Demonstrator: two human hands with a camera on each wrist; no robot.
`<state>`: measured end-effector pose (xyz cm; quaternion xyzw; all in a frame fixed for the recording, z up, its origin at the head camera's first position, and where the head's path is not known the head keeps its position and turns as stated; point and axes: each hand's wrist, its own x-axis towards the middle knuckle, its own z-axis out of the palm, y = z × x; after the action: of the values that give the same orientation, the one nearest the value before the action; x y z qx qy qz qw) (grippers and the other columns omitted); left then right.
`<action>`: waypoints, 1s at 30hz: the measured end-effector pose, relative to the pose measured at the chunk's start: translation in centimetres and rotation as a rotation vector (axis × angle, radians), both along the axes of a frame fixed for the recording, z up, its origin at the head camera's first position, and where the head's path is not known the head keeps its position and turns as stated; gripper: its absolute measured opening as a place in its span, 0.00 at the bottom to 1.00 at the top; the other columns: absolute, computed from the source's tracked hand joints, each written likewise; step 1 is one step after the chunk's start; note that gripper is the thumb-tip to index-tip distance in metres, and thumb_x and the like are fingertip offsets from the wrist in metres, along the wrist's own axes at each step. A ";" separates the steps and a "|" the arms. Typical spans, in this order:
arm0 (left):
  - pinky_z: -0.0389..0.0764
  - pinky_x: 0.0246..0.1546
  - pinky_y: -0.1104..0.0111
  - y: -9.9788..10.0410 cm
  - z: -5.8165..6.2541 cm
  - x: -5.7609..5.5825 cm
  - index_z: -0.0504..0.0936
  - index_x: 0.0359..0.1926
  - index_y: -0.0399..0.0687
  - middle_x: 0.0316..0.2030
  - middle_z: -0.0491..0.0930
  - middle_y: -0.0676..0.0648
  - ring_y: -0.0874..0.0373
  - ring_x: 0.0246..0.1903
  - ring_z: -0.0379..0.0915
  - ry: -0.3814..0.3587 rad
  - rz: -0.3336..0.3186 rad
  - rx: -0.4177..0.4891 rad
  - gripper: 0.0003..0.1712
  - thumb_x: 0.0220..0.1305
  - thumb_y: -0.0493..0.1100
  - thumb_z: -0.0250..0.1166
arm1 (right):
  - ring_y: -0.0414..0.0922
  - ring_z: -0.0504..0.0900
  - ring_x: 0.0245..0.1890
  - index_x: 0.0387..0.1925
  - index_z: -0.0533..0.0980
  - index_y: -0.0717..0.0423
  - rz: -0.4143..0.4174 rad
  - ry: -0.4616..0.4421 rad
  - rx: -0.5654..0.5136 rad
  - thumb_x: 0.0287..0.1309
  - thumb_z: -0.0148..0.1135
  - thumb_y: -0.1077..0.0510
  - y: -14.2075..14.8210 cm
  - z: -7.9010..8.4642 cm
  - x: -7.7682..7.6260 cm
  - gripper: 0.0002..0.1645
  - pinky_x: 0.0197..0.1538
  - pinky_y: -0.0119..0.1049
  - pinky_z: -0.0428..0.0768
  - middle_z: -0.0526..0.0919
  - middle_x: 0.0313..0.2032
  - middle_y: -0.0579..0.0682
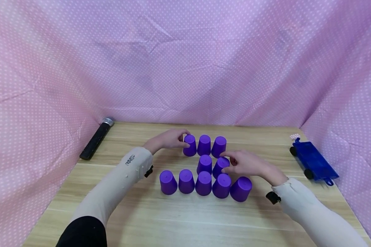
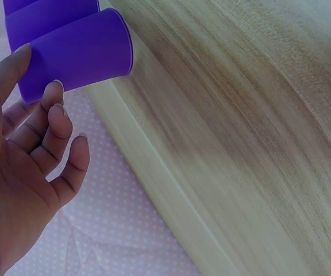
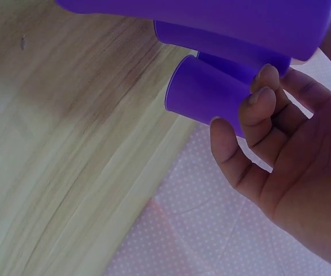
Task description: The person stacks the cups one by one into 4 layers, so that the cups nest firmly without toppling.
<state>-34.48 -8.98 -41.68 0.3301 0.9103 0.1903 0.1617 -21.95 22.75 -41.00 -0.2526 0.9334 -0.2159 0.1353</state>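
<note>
Ten inverted purple cups (image 1: 203, 184) stand in three rows on the counter (image 1: 185, 223): three nearest the far edge, then two, then five. The left hand (image 1: 172, 139), half-curled, pinches the far row's left cup (image 1: 190, 145). The right hand (image 1: 248, 162), similarly curled, pinches the middle row's right cup (image 1: 218, 168).

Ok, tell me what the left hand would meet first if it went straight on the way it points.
The left hand pinches the far row's leftmost cup; straight on, that cup would probably meet the row's middle cup first, though depth is hard to judge.
</note>
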 end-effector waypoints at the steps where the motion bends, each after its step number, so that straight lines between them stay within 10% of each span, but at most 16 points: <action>1: 0.78 0.39 0.66 0.0 0.0 0.0 0.71 0.66 0.51 0.35 0.82 0.50 0.58 0.35 0.78 0.001 0.000 -0.002 0.33 0.65 0.58 0.67 | 0.36 0.71 0.24 0.65 0.74 0.51 0.000 -0.004 0.002 0.58 0.69 0.38 0.0 0.0 0.0 0.38 0.31 0.32 0.70 0.74 0.26 0.40; 30: 0.79 0.43 0.64 -0.9 0.8 0.5 0.61 0.75 0.51 0.36 0.81 0.51 0.59 0.38 0.78 0.005 0.016 0.038 0.44 0.64 0.58 0.68 | 0.38 0.72 0.25 0.63 0.75 0.51 0.001 -0.047 -0.042 0.57 0.71 0.43 0.0 -0.4 -0.3 0.34 0.32 0.32 0.71 0.76 0.26 0.42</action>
<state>-33.95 -9.91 -40.90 0.3263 0.9095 0.2082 0.1514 -22.22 22.70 -41.38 -0.2508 0.9251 -0.2414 0.1518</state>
